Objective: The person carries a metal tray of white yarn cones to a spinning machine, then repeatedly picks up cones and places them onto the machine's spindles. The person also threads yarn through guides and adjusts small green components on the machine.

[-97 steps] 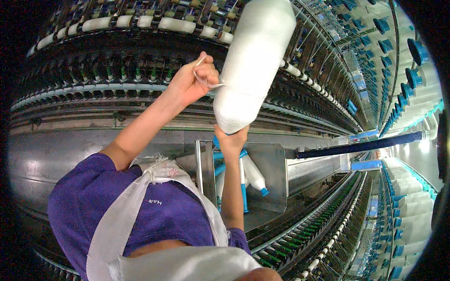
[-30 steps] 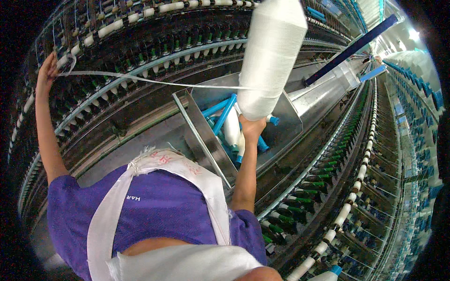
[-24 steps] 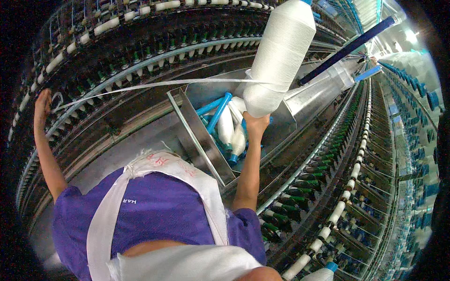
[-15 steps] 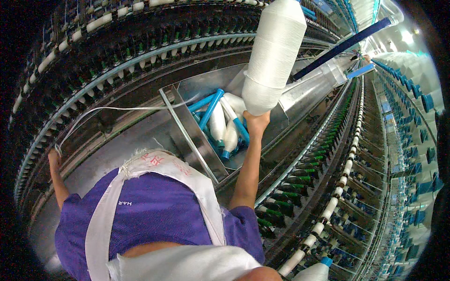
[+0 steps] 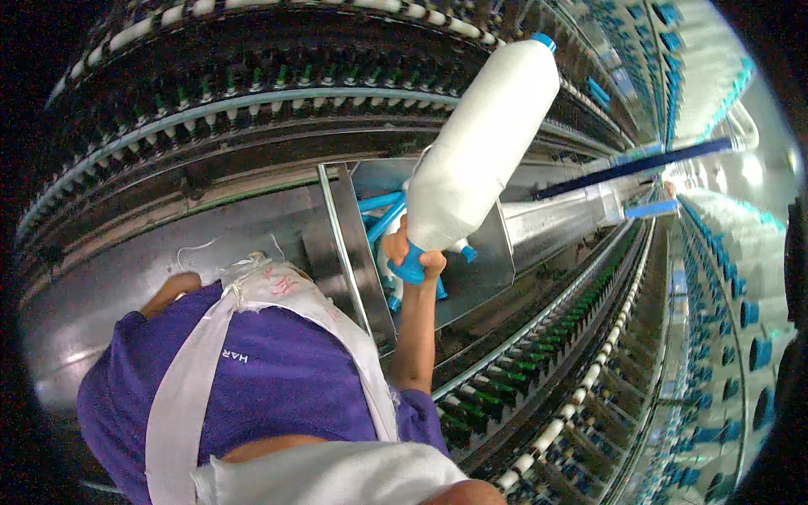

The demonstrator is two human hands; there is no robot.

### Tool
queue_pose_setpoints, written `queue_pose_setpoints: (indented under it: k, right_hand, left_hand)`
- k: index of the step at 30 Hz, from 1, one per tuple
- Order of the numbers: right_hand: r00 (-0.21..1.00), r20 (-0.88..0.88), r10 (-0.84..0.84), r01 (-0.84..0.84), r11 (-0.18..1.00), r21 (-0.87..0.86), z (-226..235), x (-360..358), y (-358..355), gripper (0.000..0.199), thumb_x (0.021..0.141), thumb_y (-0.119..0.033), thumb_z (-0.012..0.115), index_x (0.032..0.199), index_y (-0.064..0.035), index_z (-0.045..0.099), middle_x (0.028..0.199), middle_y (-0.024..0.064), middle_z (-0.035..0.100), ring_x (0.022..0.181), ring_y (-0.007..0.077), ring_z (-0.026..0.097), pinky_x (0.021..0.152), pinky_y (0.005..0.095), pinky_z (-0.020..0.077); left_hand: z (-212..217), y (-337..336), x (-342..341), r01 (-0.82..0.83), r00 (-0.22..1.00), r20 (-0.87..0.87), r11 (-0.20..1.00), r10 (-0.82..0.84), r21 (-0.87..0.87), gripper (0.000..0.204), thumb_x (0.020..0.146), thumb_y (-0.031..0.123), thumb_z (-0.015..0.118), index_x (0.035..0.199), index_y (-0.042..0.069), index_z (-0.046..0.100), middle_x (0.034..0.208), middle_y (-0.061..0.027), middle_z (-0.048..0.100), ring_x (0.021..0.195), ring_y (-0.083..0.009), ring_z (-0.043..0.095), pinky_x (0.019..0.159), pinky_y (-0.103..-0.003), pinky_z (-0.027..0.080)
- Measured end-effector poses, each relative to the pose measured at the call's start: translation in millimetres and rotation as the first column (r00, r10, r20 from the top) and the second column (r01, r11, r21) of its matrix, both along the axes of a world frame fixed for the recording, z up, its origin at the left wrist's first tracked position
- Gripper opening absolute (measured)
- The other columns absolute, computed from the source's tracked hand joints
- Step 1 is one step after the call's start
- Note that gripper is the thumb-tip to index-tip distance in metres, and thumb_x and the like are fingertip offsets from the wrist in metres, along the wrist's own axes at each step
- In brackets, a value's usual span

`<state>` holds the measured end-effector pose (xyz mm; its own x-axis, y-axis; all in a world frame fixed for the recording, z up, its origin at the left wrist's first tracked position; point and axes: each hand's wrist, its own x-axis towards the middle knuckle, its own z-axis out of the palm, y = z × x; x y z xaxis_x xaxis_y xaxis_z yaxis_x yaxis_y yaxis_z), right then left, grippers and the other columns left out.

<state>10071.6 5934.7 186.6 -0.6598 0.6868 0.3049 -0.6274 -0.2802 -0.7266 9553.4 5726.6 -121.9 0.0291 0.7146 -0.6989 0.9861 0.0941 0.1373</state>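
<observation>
A large white yarn bobbin (image 5: 488, 139) leans up and to the right over an open metal box. My right hand (image 5: 431, 265) is closed round the blue tube end (image 5: 411, 266) at its bottom. Inside the metal box (image 5: 358, 282), partly covered by the bobbin, lie blue tubes (image 5: 383, 223) and smaller white bobbins. My left hand (image 5: 183, 284) is drawn in close to the white apron (image 5: 278, 286) at my front. Its fingers are mostly hidden, so whether it holds anything does not show.
Spinning frames with rows of green-topped spindles (image 5: 505, 379) and white rollers (image 5: 581, 396) run along both sides. A dark blue bar (image 5: 631, 168) slants beyond the box. White bobbins on blue holders (image 5: 749, 316) hang at the right. A metal rail (image 5: 341, 244) borders the box.
My left hand has come in from the far left to my apron, and the long white strand is no longer stretched there. The bobbin has tilted further right, showing its blue lower end.
</observation>
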Motion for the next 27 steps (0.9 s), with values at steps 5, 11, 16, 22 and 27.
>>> queue_pose_setpoints:
  k: [5,11,16,22,27]
  right_hand:
    - [0.976,-0.103,0.194,-0.202,0.976,-0.076,6.6,-52.5,5.3,0.074,0.062,-0.028,0.069,0.122,0.0062,0.044,0.066,0.0049,0.054,0.051,0.0162,0.051,0.054,0.0323,0.0334]
    - [0.919,-0.180,0.350,-0.380,0.910,-0.168,4.2,-111.2,4.8,0.075,0.056,-0.027,0.073,0.118,0.0059,0.045,0.063,0.0059,0.054,0.050,0.0196,0.050,0.051,0.0336,0.0355]
    - [0.947,0.194,0.254,-0.232,0.964,-0.130,10.3,-129.8,16.4,0.070,0.056,-0.018,0.069,0.118,0.0074,0.048,0.069,0.0105,0.058,0.055,0.0232,0.056,0.053,0.0349,0.0430]
    - [0.449,0.837,-0.312,-0.001,0.937,0.350,47.7,-140.8,51.3,0.048,0.056,-0.010,0.072,0.102,0.0029,0.064,0.082,0.0124,0.068,0.074,0.0232,0.067,0.071,0.0348,0.0530]
    - [0.335,0.643,-0.689,-0.035,0.673,0.739,90.9,-181.0,107.0,0.047,0.058,-0.012,0.075,0.102,0.0007,0.065,0.091,0.0094,0.069,0.082,0.0166,0.064,0.073,0.0313,0.0506]
  left_hand:
    - [51.4,41.1,30.4,0.334,0.936,-0.166,0.932,-0.311,0.139,0.025,0.083,0.019,0.061,0.103,0.003,0.065,0.089,-0.0139,0.068,0.066,-0.0272,0.064,0.059,-0.043,0.050]
    - [225.7,151.3,117.6,-0.327,0.606,0.790,0.877,-0.091,0.351,0.056,0.092,0.037,0.060,0.134,0.001,0.050,0.135,-0.0167,0.053,0.126,-0.0269,0.050,0.105,-0.038,0.040]
    - [311.9,230.0,160.6,-0.611,-0.293,0.955,0.777,-0.043,-0.152,0.045,0.097,0.031,0.054,0.133,0.004,0.050,0.122,-0.0089,0.062,0.109,-0.0222,0.059,0.094,-0.038,0.048]
    - [343.7,249.6,130.6,-0.583,0.539,0.802,0.573,-0.258,0.576,0.023,0.095,0.019,0.052,0.113,0.008,0.061,0.088,-0.0176,0.067,0.081,-0.0336,0.067,0.070,-0.042,0.051]
    - [305.3,235.3,102.2,-0.576,0.622,0.704,0.409,-0.344,0.708,0.021,0.094,0.024,0.056,0.101,0.006,0.063,0.084,-0.0186,0.064,0.077,-0.0359,0.065,0.065,-0.045,0.050]
